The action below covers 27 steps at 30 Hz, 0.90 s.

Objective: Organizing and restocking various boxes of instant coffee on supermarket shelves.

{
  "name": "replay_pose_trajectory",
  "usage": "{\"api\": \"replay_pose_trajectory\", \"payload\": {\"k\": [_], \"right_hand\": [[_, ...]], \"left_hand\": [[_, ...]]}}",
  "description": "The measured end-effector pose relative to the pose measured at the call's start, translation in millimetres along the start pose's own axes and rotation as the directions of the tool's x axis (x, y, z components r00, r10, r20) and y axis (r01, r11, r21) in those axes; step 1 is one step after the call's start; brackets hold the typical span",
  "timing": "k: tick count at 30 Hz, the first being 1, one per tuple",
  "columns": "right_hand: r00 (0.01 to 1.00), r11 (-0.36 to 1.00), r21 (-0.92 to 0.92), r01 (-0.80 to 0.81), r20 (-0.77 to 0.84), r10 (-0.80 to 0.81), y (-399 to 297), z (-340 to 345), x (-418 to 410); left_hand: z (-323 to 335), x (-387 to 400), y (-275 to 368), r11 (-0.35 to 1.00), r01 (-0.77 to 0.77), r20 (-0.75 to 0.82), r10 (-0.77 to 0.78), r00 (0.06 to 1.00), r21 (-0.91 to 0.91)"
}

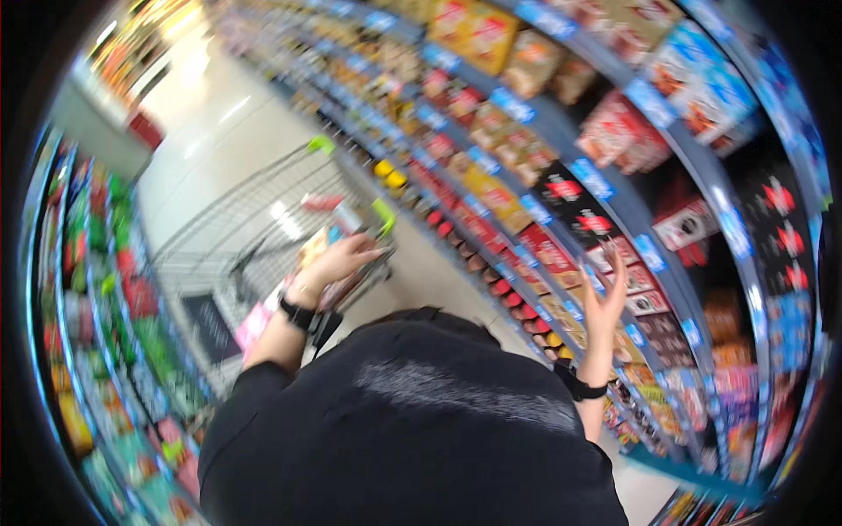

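Observation:
My left hand (337, 264), a black band at its wrist, is over the near side of a wire shopping cart (197, 253). Its fingers stretch to the right; whether they grip the cart cannot be made out. Blurred packages lie in the cart beyond the hand, among them a red and white pack (322, 202). My right hand (606, 289) is raised before the right-hand shelf with its fingers apart and nothing in them. Closest behind it are small red and white boxes (637, 277) and a black box with a red design (592, 223). Contact with the shelf cannot be told.
Stocked shelves (500, 98) with blue price tags run along the right. On the left stands another shelf (99, 263) of green and red packages. A pale, glossy floor (217, 112) lies between them. A teal bar (697, 475) crosses the lower right.

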State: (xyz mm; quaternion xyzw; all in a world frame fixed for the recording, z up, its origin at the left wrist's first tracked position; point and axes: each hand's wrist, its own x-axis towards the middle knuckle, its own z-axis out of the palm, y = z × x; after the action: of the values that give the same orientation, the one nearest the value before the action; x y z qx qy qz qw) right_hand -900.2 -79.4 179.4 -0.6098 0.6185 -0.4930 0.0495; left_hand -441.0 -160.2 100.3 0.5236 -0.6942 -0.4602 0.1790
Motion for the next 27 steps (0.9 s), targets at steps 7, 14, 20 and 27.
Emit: {"api": "replay_pose_trajectory", "payload": {"k": [7, 14, 20, 27], "right_hand": [[0.899, 0.991, -0.012, -0.133, 0.419, 0.126, 59.4, 5.2, -41.4], [0.757, 0.998, 0.037, -0.051, 0.653, 0.014, 36.6, 82.8, -53.9], [0.647, 0.992, 0.124, 0.006, 0.756, -0.099, -13.3, 129.6, -49.3], [0.629, 0.998, 0.032, 0.047, 0.775, -0.055, -50.1, 185.6, -27.5]], "left_hand": [[53.7, -106.2, -68.3, 0.827, 0.31, -0.287, -0.189, 0.939, 0.469], [57.5, -180.8, -95.5, 0.797, 0.429, -0.355, -0.289, 0.889, 0.425], [22.9, -207.6, -111.5, 0.738, 0.588, -0.487, -0.4, 0.776, 0.33], [-48.3, -190.8, -129.8, 0.827, 0.531, -0.033, -0.534, 0.845, 0.188]]}}
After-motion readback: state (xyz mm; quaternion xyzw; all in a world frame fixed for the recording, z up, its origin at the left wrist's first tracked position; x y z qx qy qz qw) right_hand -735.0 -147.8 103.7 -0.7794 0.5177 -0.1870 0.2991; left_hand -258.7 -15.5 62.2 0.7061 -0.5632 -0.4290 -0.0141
